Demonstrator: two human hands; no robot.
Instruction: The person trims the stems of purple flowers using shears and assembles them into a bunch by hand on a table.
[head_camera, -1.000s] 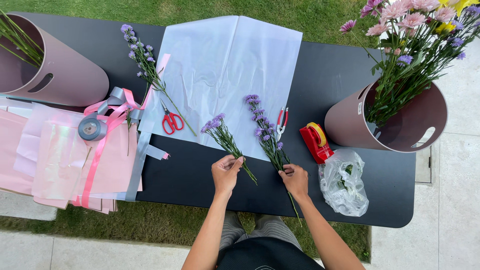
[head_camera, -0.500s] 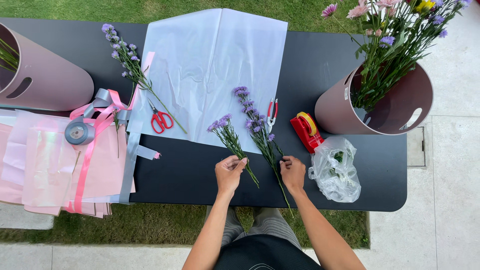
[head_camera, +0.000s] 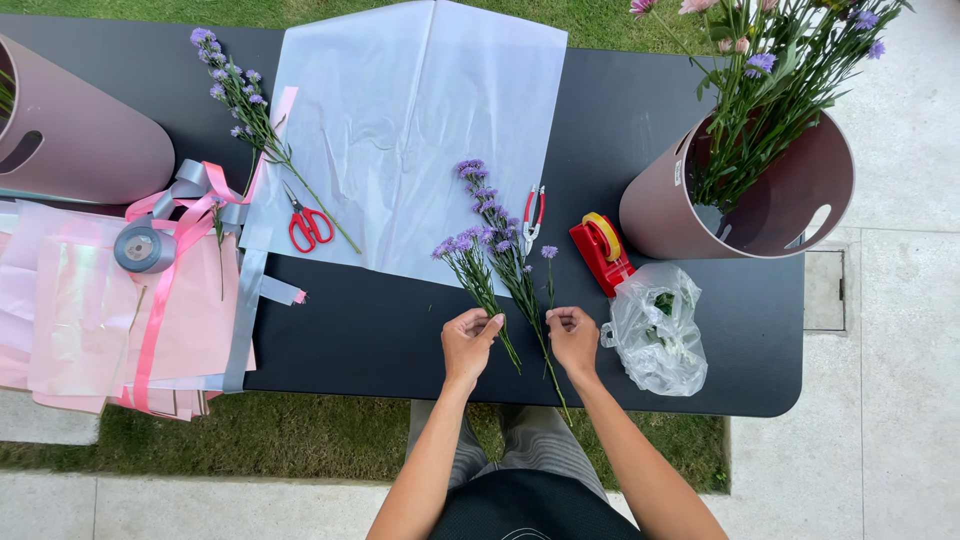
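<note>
Pinching near the front edge of the black table (head_camera: 380, 330), my left hand (head_camera: 468, 340) and my right hand (head_camera: 573, 335) sit close together with the purple flower stems (head_camera: 500, 270) between them. The stems lie flat on the table, their long axis running from the blossoms, which rest on the lower edge of the white tissue sheet (head_camera: 410, 120), back toward me and slightly to my right, the cut ends passing the table edge near my right wrist. My left hand is nearer the shorter, leftmost stem; its fingertips (head_camera: 492, 322) are drawn together on it in a light pinch, not a fist. My right hand's fingers (head_camera: 556, 318) are curled in and closed on a thin stem at the right of the bunch, though how firmly I cannot tell. Just beyond the blossoms lie small snips (head_camera: 533, 218), and a red tape dispenser (head_camera: 600, 250) and a clear plastic bag (head_camera: 655, 330) sit to my right.
</note>
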